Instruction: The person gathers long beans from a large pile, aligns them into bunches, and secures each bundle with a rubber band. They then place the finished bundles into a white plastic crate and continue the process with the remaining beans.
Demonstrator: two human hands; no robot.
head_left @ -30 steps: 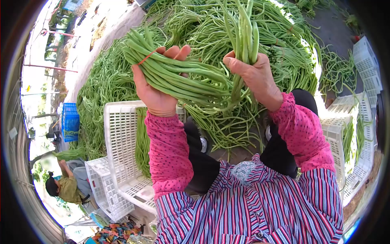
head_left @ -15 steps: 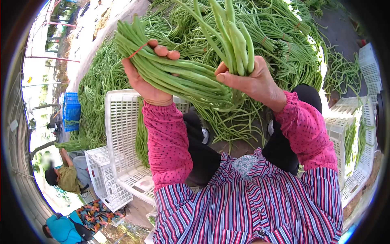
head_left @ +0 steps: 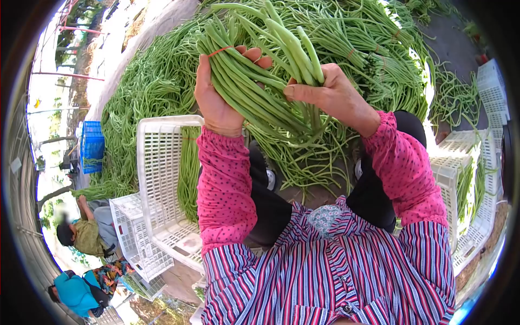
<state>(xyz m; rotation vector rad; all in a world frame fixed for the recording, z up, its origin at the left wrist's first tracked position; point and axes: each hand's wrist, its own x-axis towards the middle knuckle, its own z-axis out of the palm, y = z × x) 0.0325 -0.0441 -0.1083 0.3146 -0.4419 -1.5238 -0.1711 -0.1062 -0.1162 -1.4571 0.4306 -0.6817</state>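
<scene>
My left hand [head_left: 221, 105] is wrapped round a bundle of green yardlong beans [head_left: 246, 95], thumb on the near side and fingertips showing behind. A thin red rubber band [head_left: 220, 51] circles the bundle near its upper end. In my right hand [head_left: 340, 98], thumb and fingers grip the folded far end of the beans, with several thick bean ends [head_left: 292, 51] sticking up out of the grip. Both hands are held in front of me, above a large heap of yardlong beans [head_left: 149, 89]. Some tied bundles [head_left: 352, 54] lie on the heap behind my right hand.
A white plastic crate [head_left: 162, 179] with beans along one side stands left of my knees. Another white crate [head_left: 447, 168] holding beans is on the right. A blue crate [head_left: 92, 146] stands at far left. Two people [head_left: 89, 233] [head_left: 81, 295] are at the lower left.
My left hand has moved right and slightly up with the banded bundle, closer to my right hand. The bundle tilts more steeply. My right hand has shifted slightly left and lower.
</scene>
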